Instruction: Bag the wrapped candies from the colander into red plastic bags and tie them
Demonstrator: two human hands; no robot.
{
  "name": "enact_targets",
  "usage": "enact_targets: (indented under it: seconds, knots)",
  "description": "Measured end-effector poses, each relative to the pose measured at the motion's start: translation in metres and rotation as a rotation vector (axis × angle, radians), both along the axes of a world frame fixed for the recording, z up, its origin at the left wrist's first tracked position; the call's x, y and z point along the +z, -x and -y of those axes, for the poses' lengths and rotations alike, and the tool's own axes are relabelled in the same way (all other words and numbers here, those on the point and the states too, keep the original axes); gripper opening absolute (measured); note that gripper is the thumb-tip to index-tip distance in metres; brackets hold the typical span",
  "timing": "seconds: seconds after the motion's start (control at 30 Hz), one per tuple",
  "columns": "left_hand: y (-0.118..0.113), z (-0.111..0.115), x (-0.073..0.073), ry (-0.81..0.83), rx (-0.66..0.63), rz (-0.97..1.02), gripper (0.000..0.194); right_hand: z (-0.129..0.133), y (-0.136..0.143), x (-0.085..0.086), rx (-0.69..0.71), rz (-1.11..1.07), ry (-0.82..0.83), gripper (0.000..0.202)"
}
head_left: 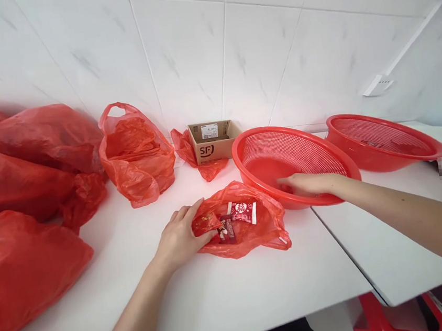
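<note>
1 red basket [290,147], behind-right of the bag; probably light, stiff; hold by rim. Right hand [305,184] inside; fingers partly hidden, grasp cannot be told. 1 red plastic bag [269,223], between basket and tabletop [258,293] front edge; likely soft, slippery, collapsible; left hand [178,239] grasps the left lip, a sound hold. 1 red-and-white packet [244,212], 1 dark packet [226,232], in bag; apparently light; pinch ends.
</note>
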State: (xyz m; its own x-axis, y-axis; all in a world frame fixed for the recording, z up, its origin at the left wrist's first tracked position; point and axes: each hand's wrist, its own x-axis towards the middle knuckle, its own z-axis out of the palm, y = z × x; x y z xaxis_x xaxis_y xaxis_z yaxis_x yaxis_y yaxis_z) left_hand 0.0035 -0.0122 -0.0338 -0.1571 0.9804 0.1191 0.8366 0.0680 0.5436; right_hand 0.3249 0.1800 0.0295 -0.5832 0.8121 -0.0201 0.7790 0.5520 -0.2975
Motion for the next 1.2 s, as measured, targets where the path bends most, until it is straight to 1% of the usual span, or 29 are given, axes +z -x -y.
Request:
enact_targets:
  seconds: [0.07,0.1,0.17,0.2,0.27,0.33,0.37,0.4,0.43,0.5,0.57,0.6,0.67,0.73,0.77,0.8,0.87,0.93,1.0,1.07,1.13,1.2]
  knots:
    - [0.004,-0.001,-0.002,-0.027,0.037,0.0,0.066,-0.008,0.001,0.004,0.047,0.114,0.145,0.005]
    - [0.006,-0.002,-0.003,-0.037,0.054,0.007,0.063,-0.014,0.002,0.008,0.071,0.171,0.208,0.006]
    - [0.01,-0.004,-0.005,-0.064,0.07,0.029,0.058,-0.021,0.003,0.021,0.057,0.183,0.216,0.011]
    - [0.011,-0.005,-0.006,-0.079,0.068,0.045,0.056,-0.021,0.006,0.028,0.03,0.127,0.195,0.014]
    - [0.011,-0.006,-0.006,-0.103,0.062,0.094,0.054,-0.012,0.014,0.043,-0.024,-0.087,0.166,0.025]
    - [0.009,-0.006,-0.004,-0.111,0.072,0.177,0.054,0.009,0.03,0.055,-0.015,-0.295,0.197,0.034]
    - [0.008,-0.006,-0.002,-0.107,0.087,0.233,0.055,0.023,0.039,0.059,0.019,-0.346,0.208,0.036]
    - [0.007,-0.006,-0.001,-0.105,0.107,0.292,0.055,0.036,0.048,0.063,0.059,-0.351,0.19,0.037]
    - [0.006,-0.005,0.001,-0.103,0.127,0.343,0.056,0.047,0.057,0.066,0.092,-0.331,0.126,0.039]
    - [0.004,-0.004,0.003,-0.101,0.156,0.404,0.059,0.062,0.069,0.071,0.111,-0.267,-0.082,0.041]
    - [0.004,-0.004,0.004,-0.097,0.157,0.404,0.06,0.064,0.069,0.072,0.069,-0.224,-0.286,0.043]
    - [0.004,-0.004,0.003,-0.096,0.147,0.391,0.06,0.063,0.066,0.07,0.039,-0.203,-0.341,0.043]
    - [0.004,-0.003,0.002,-0.095,0.108,0.366,0.059,0.062,0.052,0.06,-0.008,-0.121,-0.351,0.043]
    - [0.006,-0.003,0.0,-0.093,0.057,0.338,0.058,0.069,0.036,0.04,-0.017,-0.001,-0.313,0.044]
    - [0.006,-0.003,-0.001,-0.092,0.035,0.323,0.058,0.076,0.029,0.028,-0.003,0.048,-0.304,0.044]
    - [0.007,-0.002,-0.001,-0.088,0.017,0.309,0.06,0.087,0.023,0.014,0.012,0.048,-0.327,0.042]
    - [0.008,-0.002,-0.002,-0.074,-0.009,0.273,0.067,0.111,0.017,-0.011,0.034,-0.033,-0.398,0.041]
    - [0.008,-0.002,-0.003,-0.05,-0.022,0.235,0.075,0.134,0.017,-0.028,0.06,-0.1,-0.422,0.043]
    - [0.006,-0.002,-0.003,-0.024,-0.021,0.214,0.08,0.15,0.019,-0.036,0.069,-0.122,-0.408,0.044]
    - [0.005,-0.002,-0.002,-0.011,-0.014,0.218,0.081,0.156,0.02,-0.035,0.058,-0.117,-0.381,0.043]
    - [0.005,-0.002,-0.001,-0.003,-0.016,0.259,0.081,0.151,0.019,-0.03,0.043,-0.109,-0.362,0.04]
    - [0.01,-0.002,0.002,0.021,-0.036,0.383,0.08,0.136,0.015,-0.024,0.018,-0.108,-0.375,0.039]
